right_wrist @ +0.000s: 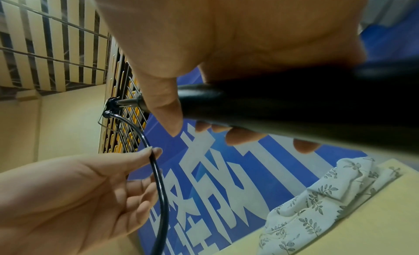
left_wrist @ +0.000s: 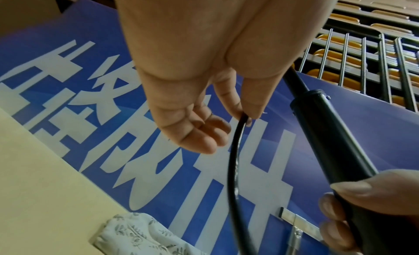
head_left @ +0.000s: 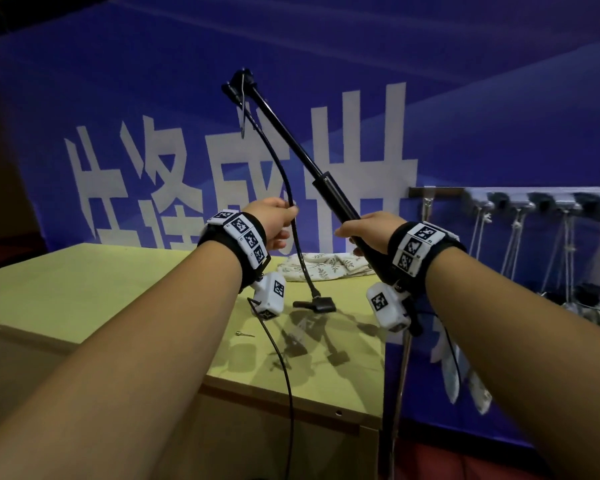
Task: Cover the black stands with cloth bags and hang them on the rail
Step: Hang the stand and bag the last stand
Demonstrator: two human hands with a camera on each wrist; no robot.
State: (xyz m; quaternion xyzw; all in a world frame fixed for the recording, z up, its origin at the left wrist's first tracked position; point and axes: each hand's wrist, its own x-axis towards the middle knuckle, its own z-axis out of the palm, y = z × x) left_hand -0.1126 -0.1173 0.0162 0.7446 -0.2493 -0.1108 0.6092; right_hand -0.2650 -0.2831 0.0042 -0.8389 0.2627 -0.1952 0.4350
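Right hand (head_left: 371,233) grips stand (head_left: 329,188); left hand (head_left: 274,223) pinches cable (head_left: 284,174).

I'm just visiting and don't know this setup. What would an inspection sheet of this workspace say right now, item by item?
Surface: yellow-green table, lit from above, shadows on it.
Job's things: black stand held tilted above the table; leaf-print cloth bag lies crumpled at the table's far edge; metal rail on the blue wall, with bagged items already hanging.
Clutter: small metal pin on the table.
Hands: right hand grips the stand's thick handle; left hand pinches the stand's cable between its fingers.
Cables: black cable runs from the stand's top down to a plug on the table.
Surroundings: blue banner with large white characters.
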